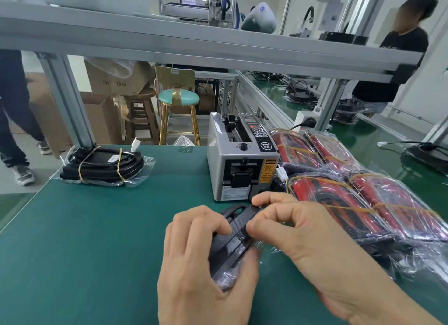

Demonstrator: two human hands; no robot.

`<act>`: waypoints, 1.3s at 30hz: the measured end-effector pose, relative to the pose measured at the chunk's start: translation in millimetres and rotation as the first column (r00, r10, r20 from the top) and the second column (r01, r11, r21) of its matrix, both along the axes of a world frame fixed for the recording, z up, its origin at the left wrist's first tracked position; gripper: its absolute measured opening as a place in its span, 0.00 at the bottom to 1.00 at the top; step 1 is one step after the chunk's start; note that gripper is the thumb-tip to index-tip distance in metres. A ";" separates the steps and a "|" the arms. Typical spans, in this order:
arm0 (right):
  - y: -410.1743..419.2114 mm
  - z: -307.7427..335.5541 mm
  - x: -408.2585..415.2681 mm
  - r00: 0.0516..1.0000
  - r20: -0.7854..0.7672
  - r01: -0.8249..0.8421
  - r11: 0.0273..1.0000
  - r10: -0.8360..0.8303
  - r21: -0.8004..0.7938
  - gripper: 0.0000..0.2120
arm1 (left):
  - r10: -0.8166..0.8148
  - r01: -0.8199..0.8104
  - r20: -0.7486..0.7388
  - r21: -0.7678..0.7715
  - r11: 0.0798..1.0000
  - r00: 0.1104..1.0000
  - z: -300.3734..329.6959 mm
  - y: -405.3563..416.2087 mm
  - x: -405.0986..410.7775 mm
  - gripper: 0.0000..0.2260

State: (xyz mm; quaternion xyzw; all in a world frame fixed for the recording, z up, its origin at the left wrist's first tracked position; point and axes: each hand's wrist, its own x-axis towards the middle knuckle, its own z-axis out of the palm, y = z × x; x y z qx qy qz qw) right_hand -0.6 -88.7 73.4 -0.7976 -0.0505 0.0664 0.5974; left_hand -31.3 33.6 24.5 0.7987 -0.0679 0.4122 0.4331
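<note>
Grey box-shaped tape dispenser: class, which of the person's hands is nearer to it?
Right. The right hand pinches the black plastic-wrapped cable bundle just before the grey tape dispenser; the left hand grips it farther back.

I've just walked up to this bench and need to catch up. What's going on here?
A person is working on a black bundle partly covered in clear plastic, held over the green mat. The left hand grips its lower part, and the right hand pinches its upper end. A grey tape dispenser stands just behind it. Bagged red-and-black cable bundles are piled to the right, and one bagged black cable coil lies at the far left.
</note>
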 end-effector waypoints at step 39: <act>7.8 -64.9 45.4 0.750 0.393 -0.178 0.734 0.533 -0.656 0.28 | -0.294 0.195 -0.194 -0.409 0.892 0.936 -31.5 118.5 -30.4 0.16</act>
